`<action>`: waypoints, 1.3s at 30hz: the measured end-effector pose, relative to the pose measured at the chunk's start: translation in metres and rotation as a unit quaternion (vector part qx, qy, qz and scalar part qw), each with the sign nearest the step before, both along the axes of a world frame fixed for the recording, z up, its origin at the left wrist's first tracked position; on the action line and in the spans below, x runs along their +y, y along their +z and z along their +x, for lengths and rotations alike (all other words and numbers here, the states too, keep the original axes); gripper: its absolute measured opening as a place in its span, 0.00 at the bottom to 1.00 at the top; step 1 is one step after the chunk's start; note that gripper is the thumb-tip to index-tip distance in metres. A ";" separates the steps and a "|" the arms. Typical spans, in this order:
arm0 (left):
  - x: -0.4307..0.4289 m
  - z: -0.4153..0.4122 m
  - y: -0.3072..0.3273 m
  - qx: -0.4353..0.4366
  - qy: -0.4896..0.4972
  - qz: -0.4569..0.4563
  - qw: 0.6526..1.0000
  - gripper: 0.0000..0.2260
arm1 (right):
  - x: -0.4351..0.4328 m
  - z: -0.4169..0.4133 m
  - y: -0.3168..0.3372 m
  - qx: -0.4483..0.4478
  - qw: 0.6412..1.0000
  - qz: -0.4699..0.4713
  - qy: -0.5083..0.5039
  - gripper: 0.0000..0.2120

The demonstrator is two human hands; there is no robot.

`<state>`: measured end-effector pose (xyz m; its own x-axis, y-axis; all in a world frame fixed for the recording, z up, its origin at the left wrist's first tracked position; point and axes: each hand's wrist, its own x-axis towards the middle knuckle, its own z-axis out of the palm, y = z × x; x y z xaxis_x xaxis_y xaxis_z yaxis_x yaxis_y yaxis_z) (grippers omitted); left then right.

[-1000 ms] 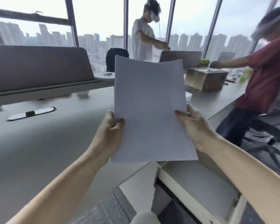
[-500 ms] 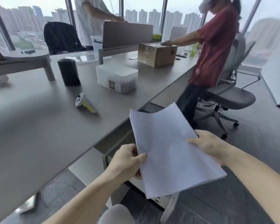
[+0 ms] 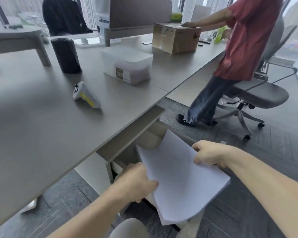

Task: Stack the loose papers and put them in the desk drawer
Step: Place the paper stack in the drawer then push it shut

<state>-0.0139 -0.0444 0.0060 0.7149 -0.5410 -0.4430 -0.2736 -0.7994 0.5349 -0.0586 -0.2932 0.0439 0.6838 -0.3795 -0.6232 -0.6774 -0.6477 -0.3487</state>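
Observation:
A stack of white papers (image 3: 177, 177) is held tilted over the open desk drawer (image 3: 144, 136), which sticks out from under the grey desk (image 3: 41, 126). My left hand (image 3: 136, 182) grips the stack's left edge, thumb on top. My right hand (image 3: 208, 154) holds the right edge. The sheets' far corner dips toward the drawer's inside, and the near edge curls downward. Most of the drawer's interior is hidden by the papers.
On the desk lie a white and yellow controller (image 3: 86, 95), a black cylinder (image 3: 65, 55), a clear plastic box (image 3: 126, 64) and a cardboard box (image 3: 175, 37). A person in a red shirt (image 3: 244, 40) stands by a swivel chair (image 3: 258, 93) to the right.
The papers came down from an upright hold above the desk to a low tilt over the open drawer. My view dropped and turned right with them.

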 end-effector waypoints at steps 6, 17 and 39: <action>0.022 0.030 -0.003 -0.381 -0.046 0.059 0.922 0.32 | 0.001 0.040 -0.023 -0.012 0.998 -0.048 0.031 0.25; 0.033 0.043 -0.033 -0.313 -0.004 0.008 0.950 0.41 | 0.018 0.088 -0.092 -0.033 0.992 -0.080 0.088 0.36; 0.033 0.041 -0.043 -0.334 -0.028 0.018 0.942 0.42 | 0.022 0.070 -0.121 -0.096 0.985 -0.072 0.121 0.51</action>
<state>0.0269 -0.0117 -0.0366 0.8115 -0.5793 0.0770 -0.5816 -0.7880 0.2017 0.0116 -0.2711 -0.0772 0.8659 -0.2654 -0.4240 -0.4263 -0.8350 -0.3479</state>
